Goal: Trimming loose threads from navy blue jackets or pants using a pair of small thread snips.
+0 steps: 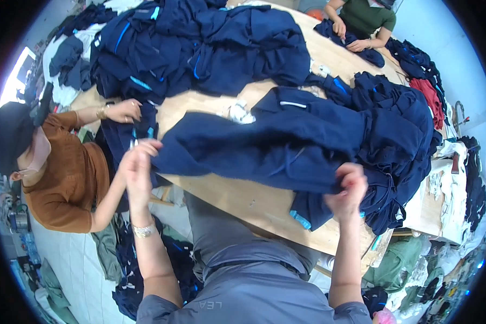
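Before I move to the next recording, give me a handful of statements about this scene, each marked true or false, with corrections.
1. The navy garment stretches between the left hand and the right hand. True.
2. The person's wrists are both bare. False: a bracelet circles the left one.
3. A co-worker in a brown top is at the person's left. True.
4. Nothing red is in view. False: a red cloth shows toward the picture's right.
5. A large heap of navy cloth lies on the far side of the wooden table. True.
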`<state>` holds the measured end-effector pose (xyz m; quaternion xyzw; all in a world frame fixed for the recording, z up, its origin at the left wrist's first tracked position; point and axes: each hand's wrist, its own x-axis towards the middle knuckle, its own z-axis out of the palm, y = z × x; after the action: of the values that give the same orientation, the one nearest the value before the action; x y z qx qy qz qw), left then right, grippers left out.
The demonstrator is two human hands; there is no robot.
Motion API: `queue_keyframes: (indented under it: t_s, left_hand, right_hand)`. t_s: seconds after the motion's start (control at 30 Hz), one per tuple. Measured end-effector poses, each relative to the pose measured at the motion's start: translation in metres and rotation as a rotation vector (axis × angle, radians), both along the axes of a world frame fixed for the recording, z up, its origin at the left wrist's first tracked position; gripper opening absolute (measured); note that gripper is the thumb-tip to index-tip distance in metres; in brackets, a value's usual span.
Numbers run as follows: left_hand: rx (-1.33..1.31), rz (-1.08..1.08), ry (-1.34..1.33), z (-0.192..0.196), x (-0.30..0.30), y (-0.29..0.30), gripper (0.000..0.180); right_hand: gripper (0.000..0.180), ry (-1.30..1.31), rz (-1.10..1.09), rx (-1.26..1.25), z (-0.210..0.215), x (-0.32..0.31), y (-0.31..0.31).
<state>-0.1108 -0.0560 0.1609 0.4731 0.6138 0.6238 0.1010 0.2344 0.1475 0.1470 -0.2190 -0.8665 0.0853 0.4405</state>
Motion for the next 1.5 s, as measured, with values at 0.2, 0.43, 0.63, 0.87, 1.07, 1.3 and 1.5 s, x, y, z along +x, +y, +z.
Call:
queue_keyframes:
  t_s: [0.2, 0.43, 0.63, 0.87, 1.07, 1.3, 1.5]
  left_hand:
    - [-0.677, 0.203, 0.121, -0.108, 0.049, -0.061, 0.018]
    - [-0.618, 0.314, 0.190, -0.090, 0.053, -0.040, 0.015]
    - [-0.673, 0.290, 0.191, -0.068, 0.064, -0.026, 0.015]
    - [-0.590, -0.030, -0.083, -0.093, 0.123, 0.008, 0.010]
    - [-0.534, -0.024, 0.374, -0.135, 0.168, 0.050, 0.013]
    - [-0.545, -0.020, 0.034, -0.143, 0.158, 0.042, 0.010]
    - [-0.545, -0.023, -0.544, -0.125, 0.151, 0.007, 0.024]
  right_hand:
    - [0.053, -0.602, -0.153, -0.649, -0.094, 0.057, -0.076]
    - [0.037, -0.273, -0.374, -0.750, -0.100, 0.045, -0.071]
    - [0.039, -0.306, -0.426, -0.580, -0.103, 0.039, -0.061]
    - [0.025, -0.054, -0.343, -0.677, -0.114, 0.017, -0.073]
    - [0.026, 0.184, -0.142, -0.891, -0.113, -0.034, -0.080]
    - [0.026, 0.203, -0.175, -0.971, -0.123, -0.027, -0.082]
    - [0.025, 0.095, -0.102, -0.911, -0.116, -0.035, -0.086]
